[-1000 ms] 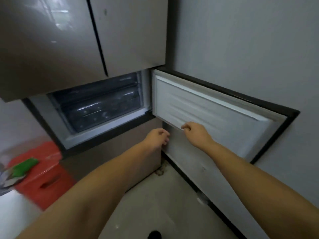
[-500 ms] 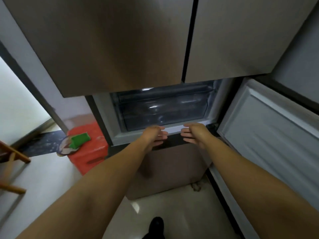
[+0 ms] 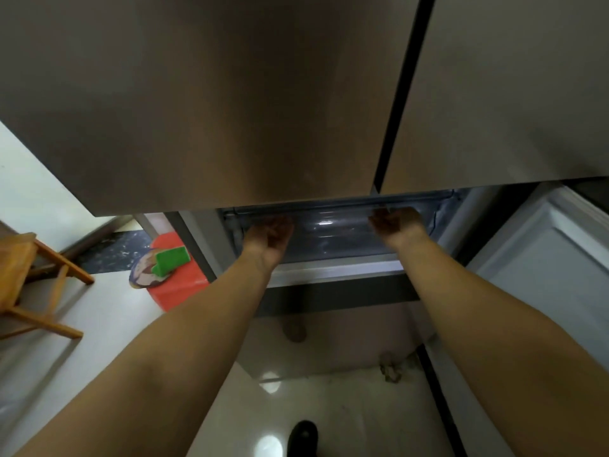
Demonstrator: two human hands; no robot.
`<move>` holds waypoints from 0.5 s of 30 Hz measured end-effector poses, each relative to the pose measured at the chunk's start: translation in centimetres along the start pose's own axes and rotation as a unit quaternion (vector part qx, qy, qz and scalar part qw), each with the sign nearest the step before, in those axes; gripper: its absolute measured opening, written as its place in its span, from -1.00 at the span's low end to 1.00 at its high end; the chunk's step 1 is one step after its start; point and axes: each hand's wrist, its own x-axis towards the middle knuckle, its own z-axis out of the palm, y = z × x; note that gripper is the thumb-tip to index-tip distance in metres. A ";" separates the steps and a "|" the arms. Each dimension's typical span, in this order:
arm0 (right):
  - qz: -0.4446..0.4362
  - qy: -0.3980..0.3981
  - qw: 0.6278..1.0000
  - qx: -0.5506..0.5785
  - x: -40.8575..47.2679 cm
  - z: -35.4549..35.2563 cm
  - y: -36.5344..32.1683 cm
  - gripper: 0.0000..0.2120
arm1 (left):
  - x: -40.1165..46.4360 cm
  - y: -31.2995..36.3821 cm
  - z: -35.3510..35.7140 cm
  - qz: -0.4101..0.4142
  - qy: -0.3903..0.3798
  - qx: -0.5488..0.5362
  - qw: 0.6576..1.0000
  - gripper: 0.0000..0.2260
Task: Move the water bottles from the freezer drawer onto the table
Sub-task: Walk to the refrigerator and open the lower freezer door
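The clear plastic freezer drawer (image 3: 333,239) sits inside the open lower compartment of the fridge, under the closed upper doors. My left hand (image 3: 268,234) reaches up to the drawer's top front edge on its left side, fingers curled over the rim. My right hand (image 3: 397,224) grips the same rim on the right side. No water bottles show through the drawer front; the inside is dim and blurred. The freezer door (image 3: 547,278) stands swung open to the right.
A red stool (image 3: 179,285) with a plate and a green sponge (image 3: 171,260) stands left of the fridge. A wooden chair (image 3: 36,285) is at the far left. My shoe (image 3: 303,437) is on the glossy tiled floor below.
Both hands rose from the compartment's lower frame into the freezer and took hold of the drawer's top rim. The view moved closer and tilted down.
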 end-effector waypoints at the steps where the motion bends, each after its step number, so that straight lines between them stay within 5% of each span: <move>1: 0.002 0.000 1.000 0.026 -0.1 -0.1 -0.1 -0.56 | 0.1 -0.1 0.0 0.003 0.001 0.001 1.000 -0.65; 11: 0.004 0.000 1.000 0.027 -3.0 -2.0 0.9 -0.70 | -2.7 -1.3 -1.9 0.015 -0.019 0.005 1.000 -0.67; 15: 0.003 0.018 1.000 0.000 -6.5 -4.4 1.7 -0.59 | -6.2 -2.7 -4.2 0.015 -0.012 0.041 0.999 -0.72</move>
